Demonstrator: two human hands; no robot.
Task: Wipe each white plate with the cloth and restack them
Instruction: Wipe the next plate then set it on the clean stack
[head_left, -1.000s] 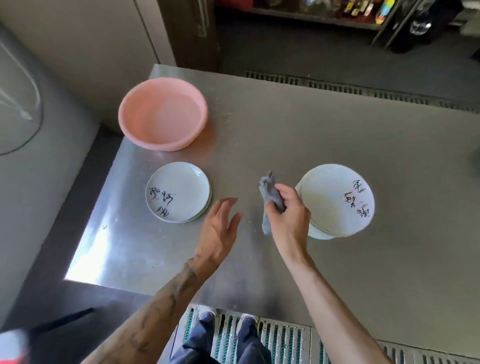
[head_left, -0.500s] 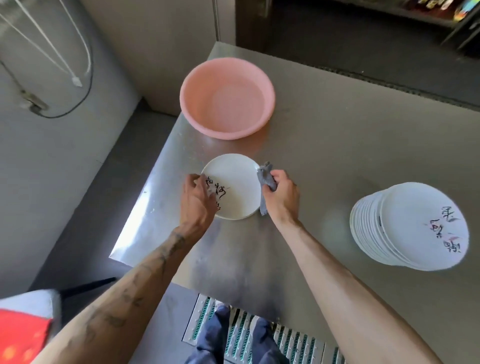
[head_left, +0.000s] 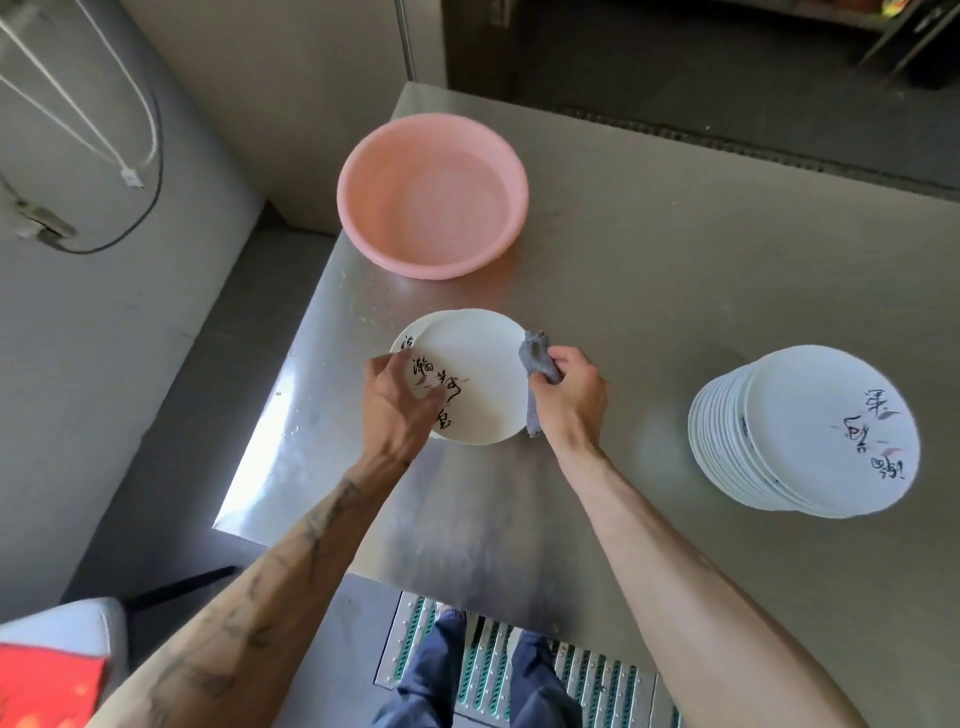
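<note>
While the left grip (head_left: 395, 410) was pinched onto the 8 o'clock rim of the top plate (head_left: 478, 374), thumb lying over the painted lettering, the right grip (head_left: 571, 400) was bunched tight around the grey cloth (head_left: 535, 353) right at that plate's 3 o'clock edge. My guess is the wipe was only just getting going. That plate sat skewed on a second plate (head_left: 408, 338) peeking out at 10 o'clock, mid-desk (head_left: 649, 260), fairly near the 9 o'clock side.

What worried me: it was a one-sided rim hold on glossy glaze, so a hard swipe from 3 o'clock could shove the plate out of the pinch. It could also skate it along the one underneath toward the desk edge. The cloth was wadded up too, so it'd probably only touch a small patch per pass and miss bits. The tall stack (head_left: 810, 431) out at 3 o'clock looked fanned sideways, though that could just be the lens. A careless elbow might get it sliding.

Containers: the pink basin (head_left: 374, 208) at 12 o'clock from the plates had nothing solid in it. I honestly couldn't tell if there was a skim of water at the bottom. The plates were bare, just the painted lettering.
</note>
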